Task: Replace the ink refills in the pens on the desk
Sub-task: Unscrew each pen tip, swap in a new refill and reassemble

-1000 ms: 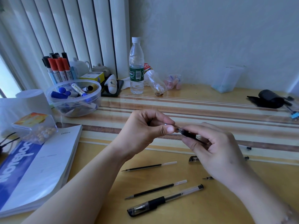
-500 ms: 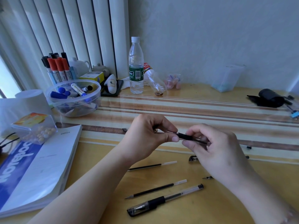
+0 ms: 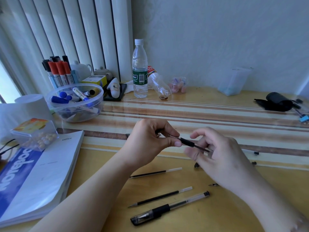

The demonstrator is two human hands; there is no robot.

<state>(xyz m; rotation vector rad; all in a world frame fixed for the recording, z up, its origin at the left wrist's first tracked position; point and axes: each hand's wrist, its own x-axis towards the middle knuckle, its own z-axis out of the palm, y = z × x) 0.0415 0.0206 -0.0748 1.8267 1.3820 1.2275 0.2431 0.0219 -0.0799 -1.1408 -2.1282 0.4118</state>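
The pen (image 3: 190, 143) is held in the air between the two hands, above the surface (image 3: 209, 114). The left hand (image 3: 150, 139) pinches its tip end between thumb and forefinger. The right hand (image 3: 215, 156) has loose, part-open fingers around the barrel end; whether they grip it I cannot tell, since the barrel runs behind them.

The pen looks light, thin and stiff, with a smooth clear plastic barrel that is likely slippery and a black rubber sleeve near the tip that should give the surest hold. Its metal point is small and probably easy to drop or lose once unscrewed.

Below the hands, toward the person, lie two loose refills: one (image 3: 155, 172) just under the left wrist and another (image 3: 160, 196) nearer still. They look very thin and somewhat bendable, best picked up mid-length. A capped pen (image 3: 168, 208) lies beside the second refill. Small dark parts (image 3: 196, 164) sit close under the right hand and beyond it.

The surface is glossy yellow wood with a striped cloth under what appears to be a clear sheet, so round things may roll. Left of the hands are a notebook (image 3: 41, 173) and a clear bowl of markers (image 3: 75, 102); beyond them a water bottle (image 3: 140, 69) stands by the wall.
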